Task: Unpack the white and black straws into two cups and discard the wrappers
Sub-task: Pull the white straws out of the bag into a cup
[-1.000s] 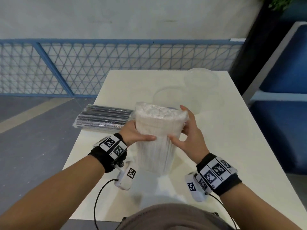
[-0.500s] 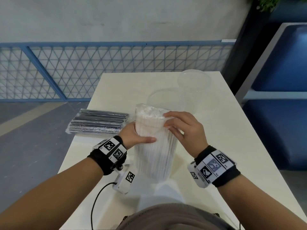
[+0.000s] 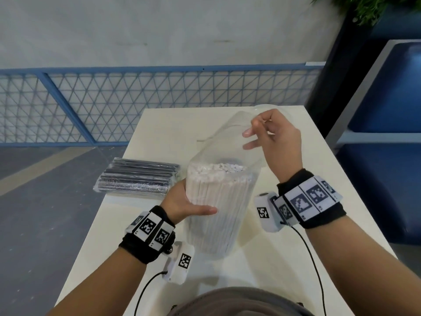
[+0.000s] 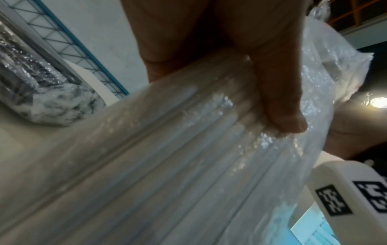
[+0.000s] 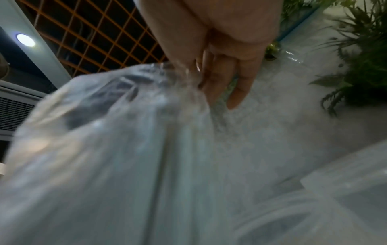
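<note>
A bundle of white straws [image 3: 216, 201] in a clear wrapper [image 3: 227, 137] stands tilted on the table. My left hand [image 3: 189, 201] grips its middle, with the thumb [image 4: 278, 99] pressed on the plastic over the straws [image 4: 146, 157]. My right hand [image 3: 252, 126] pinches the wrapper's loose top and holds it stretched up above the straw ends. In the right wrist view the fingers [image 5: 230, 74] hold the bunched film [image 5: 125, 132]. A sealed pack of black straws [image 3: 136, 179] lies flat to the left. The clear cups are mostly hidden behind the wrapper; one rim [image 3: 262, 108] shows.
The white table [image 3: 296, 258] is narrow, with open floor off its left edge and a blue bench [image 3: 382, 179] close on the right. A blue mesh railing [image 3: 159, 106] runs behind it. Wrist camera cables trail near the front edge.
My right hand has left the top of the bundle and risen up and away, drawing the wrapper's top out above the straws. The left hand keeps its grip.
</note>
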Tool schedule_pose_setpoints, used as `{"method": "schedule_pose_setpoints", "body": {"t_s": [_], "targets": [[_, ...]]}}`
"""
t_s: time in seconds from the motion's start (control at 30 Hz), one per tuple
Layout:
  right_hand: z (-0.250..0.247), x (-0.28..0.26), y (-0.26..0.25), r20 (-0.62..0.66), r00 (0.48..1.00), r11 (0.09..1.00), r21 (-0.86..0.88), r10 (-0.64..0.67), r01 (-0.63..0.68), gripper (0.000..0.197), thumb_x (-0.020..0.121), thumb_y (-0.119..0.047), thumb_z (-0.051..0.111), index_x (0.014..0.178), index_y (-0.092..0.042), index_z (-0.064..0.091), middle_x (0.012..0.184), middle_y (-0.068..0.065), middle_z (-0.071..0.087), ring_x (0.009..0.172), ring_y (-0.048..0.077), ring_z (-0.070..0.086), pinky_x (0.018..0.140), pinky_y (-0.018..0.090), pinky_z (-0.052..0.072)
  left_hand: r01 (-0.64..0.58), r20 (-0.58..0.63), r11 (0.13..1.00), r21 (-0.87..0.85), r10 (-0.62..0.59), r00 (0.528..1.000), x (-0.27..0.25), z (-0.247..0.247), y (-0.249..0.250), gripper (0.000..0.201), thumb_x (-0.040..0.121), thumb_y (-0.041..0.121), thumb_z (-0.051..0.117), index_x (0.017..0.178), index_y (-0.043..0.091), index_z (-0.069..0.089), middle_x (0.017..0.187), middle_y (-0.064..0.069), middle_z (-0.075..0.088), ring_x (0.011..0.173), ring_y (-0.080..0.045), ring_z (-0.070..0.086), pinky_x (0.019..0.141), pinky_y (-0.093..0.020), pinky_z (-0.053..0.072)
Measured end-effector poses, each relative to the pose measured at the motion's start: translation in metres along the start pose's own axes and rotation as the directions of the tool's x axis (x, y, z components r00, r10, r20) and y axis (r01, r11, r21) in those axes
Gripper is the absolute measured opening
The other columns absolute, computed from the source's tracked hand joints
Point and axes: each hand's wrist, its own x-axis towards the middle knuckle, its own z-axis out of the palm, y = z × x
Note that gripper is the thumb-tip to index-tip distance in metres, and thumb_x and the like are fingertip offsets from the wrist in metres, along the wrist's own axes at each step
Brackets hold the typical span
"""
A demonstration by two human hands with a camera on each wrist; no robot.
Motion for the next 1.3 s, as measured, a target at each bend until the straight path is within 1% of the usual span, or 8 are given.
{"method": "schedule_pose_setpoints", "body": {"t_s": [0.17,0.23,0.47,0.6,0.7,1.07,1.2,1.3], "targets": [[-0.002,-0.003,-0.010,-0.067,0.934,0.911,-0.255,-0.352,0.325,0.013,0.086,-0.015,0.063,0.095,-0.012,0.054,0.085,-0.004,0.058,0.071,0.008,0.054,0.070,0.010,0.042,-0.038,-0.207,0.999,0.033,0.044,0.977,-0.011,-0.004,0.000,0.083,0.035,0.039,0.088,0.110,0.016,0.061,0.102,0.000,0.072,0.097,-0.012,0.067,0.088,-0.039,0.054],[0.006,-0.015,-0.018,0.101,0.890,0.862,-0.223,-0.444,0.455,0.004,0.087,-0.012,0.061,0.087,-0.008,0.060,0.079,-0.001,0.062,0.069,0.009,0.055,0.070,0.015,0.046,-0.065,-0.277,0.996,0.068,0.081,0.957,-0.016,-0.006,0.003,0.083,0.037,0.040,0.088,0.112,0.019,0.059,0.103,0.004,0.071,0.096,-0.008,0.066,0.085,-0.031,0.054],[0.025,-0.020,-0.013,0.599,0.800,0.893,-0.359,-0.003,0.272,0.013,0.086,-0.018,0.064,0.098,-0.019,0.068,0.079,-0.007,0.063,0.053,-0.002,0.055,0.058,0.014,0.044,-0.108,-0.391,0.988,0.113,0.144,0.909,-0.019,-0.002,-0.001,0.072,0.047,0.014,0.090,0.110,0.019,0.056,0.098,0.011,0.066,0.087,0.011,0.061,0.069,-0.004,0.047],[0.029,-0.016,-0.013,0.752,0.658,0.771,-0.404,-0.026,0.492,0.056,0.075,-0.027,0.075,0.127,-0.023,0.053,0.118,-0.006,0.054,0.097,0.000,0.051,0.086,0.018,0.041,-0.101,-0.400,0.994,0.041,0.109,0.910,-0.016,-0.006,-0.009,0.080,0.041,0.025,0.091,0.113,0.020,0.055,0.102,0.006,0.068,0.094,-0.004,0.065,0.074,-0.015,0.052],[0.038,-0.014,-0.012,0.790,0.610,0.756,-0.439,0.067,0.485,0.063,0.078,-0.029,0.072,0.135,-0.023,0.045,0.133,-0.001,0.048,0.118,0.018,0.046,0.098,0.029,0.039,-0.089,-0.362,0.995,0.048,0.101,0.927,-0.016,-0.007,-0.010,0.075,0.048,0.012,0.090,0.111,0.025,0.053,0.102,0.010,0.066,0.096,-0.001,0.062,0.074,-0.011,0.051],[0.038,-0.003,-0.018,0.862,0.437,0.586,-0.498,0.256,0.639,0.041,0.083,-0.026,0.062,0.121,-0.012,0.051,0.121,0.006,0.056,0.108,0.026,0.053,0.083,0.030,0.040,-0.086,-0.228,0.977,0.193,0.130,0.965,-0.015,-0.002,-0.010,0.080,0.043,0.033,0.090,0.105,0.046,0.042,0.104,0.016,0.060,0.100,-0.009,0.057,0.085,-0.028,0.048],[0.035,-0.007,-0.011,0.871,0.456,0.704,-0.439,0.181,0.558,0.036,0.081,-0.015,0.062,0.116,-0.009,0.055,0.112,0.010,0.060,0.103,0.028,0.052,0.084,0.035,0.040,-0.111,-0.235,0.977,0.181,0.153,0.960,-0.015,0.001,-0.013,0.080,0.047,0.027,0.091,0.105,0.049,0.040,0.106,0.020,0.058,0.100,0.008,0.053,0.080,-0.010,0.044],[0.036,-0.010,-0.007,0.860,0.491,0.672,-0.447,0.140,0.591,0.057,0.079,-0.037,0.069,0.130,-0.020,0.051,0.121,0.002,0.061,0.111,0.023,0.049,0.091,0.034,0.041,-0.114,-0.210,0.981,0.159,0.147,0.967,-0.015,0.001,-0.016,0.082,0.042,0.039,0.088,0.110,0.046,0.043,0.110,0.017,0.060,0.105,0.004,0.054,0.086,-0.014,0.045]]}}
